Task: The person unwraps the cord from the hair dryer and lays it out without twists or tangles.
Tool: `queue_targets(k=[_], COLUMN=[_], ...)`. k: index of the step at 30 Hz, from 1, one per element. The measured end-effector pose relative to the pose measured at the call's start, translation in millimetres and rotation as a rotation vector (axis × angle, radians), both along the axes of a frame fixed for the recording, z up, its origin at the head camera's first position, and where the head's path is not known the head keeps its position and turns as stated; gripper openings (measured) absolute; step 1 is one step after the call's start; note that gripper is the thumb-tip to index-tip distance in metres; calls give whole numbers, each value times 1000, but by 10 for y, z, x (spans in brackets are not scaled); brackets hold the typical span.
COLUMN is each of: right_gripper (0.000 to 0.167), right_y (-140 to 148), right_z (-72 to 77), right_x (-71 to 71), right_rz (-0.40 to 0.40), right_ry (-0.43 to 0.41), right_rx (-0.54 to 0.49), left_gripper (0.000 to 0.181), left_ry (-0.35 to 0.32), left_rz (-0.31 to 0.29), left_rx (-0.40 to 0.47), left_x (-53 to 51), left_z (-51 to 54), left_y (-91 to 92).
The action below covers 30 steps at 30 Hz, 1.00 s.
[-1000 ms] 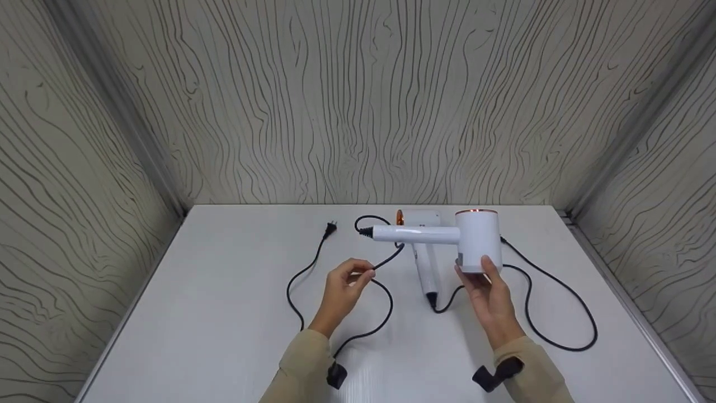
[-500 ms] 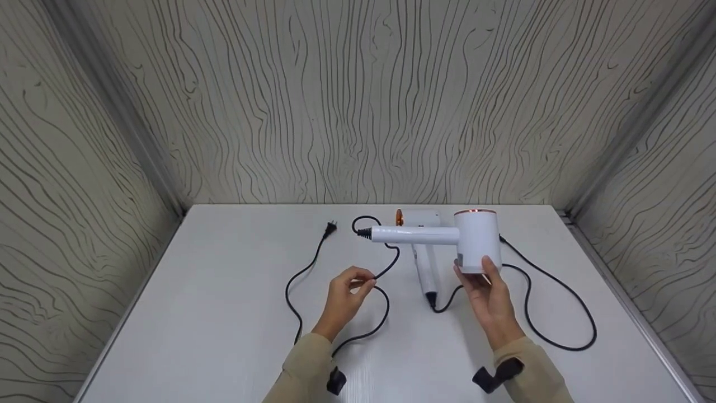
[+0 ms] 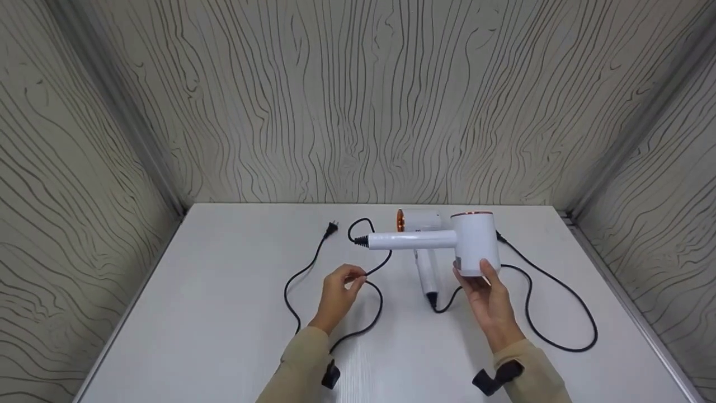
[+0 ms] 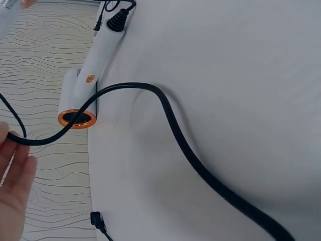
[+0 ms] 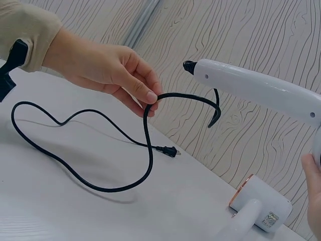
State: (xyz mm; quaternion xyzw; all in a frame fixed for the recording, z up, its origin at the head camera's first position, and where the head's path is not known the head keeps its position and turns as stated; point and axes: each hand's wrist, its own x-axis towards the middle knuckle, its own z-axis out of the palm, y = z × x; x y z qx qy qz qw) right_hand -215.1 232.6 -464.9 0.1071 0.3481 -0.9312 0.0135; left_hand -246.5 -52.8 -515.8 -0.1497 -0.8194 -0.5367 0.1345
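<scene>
A white hair dryer point(image 3: 475, 243) is held up by my right hand point(image 3: 492, 305), whose thumb and fingers grip the lower end of its barrel. Its handle points left, and a black power cord point(image 5: 185, 95) leaves the handle's end. My left hand point(image 3: 340, 294) pinches that cord between thumb and fingers, as the right wrist view also shows. From there the cord loops down onto the table and runs to a two-pin plug point(image 3: 331, 228) at the left. Behind the held dryer lies a second white hair dryer point(image 3: 427, 271) with an orange-ringed end, partly hidden.
The second dryer's black cord point(image 3: 565, 286) spreads over the right side of the white table point(image 3: 212, 313). Wood-patterned panels point(image 3: 347, 101) stand behind the table and at both sides.
The held dryer has come slightly down and left in my right hand. My left hand, still pinching the cord, has moved slightly down and to the left.
</scene>
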Motion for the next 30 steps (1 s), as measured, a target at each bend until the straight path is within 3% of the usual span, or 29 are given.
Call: queue_targets(k=[10, 30], right_gripper=[51, 45], right_y=[-60, -65], right_z=[-3, -44], right_x=[-3, 2], right_rz=[7, 11], right_ry=[-21, -13], right_rx=[16, 6], left_gripper=[9, 16], left_ry=[-60, -131], left_rz=[10, 43], left_rx=[11, 38], left_x=[25, 120], left_z=[-100, -207], left_y=[-18, -290])
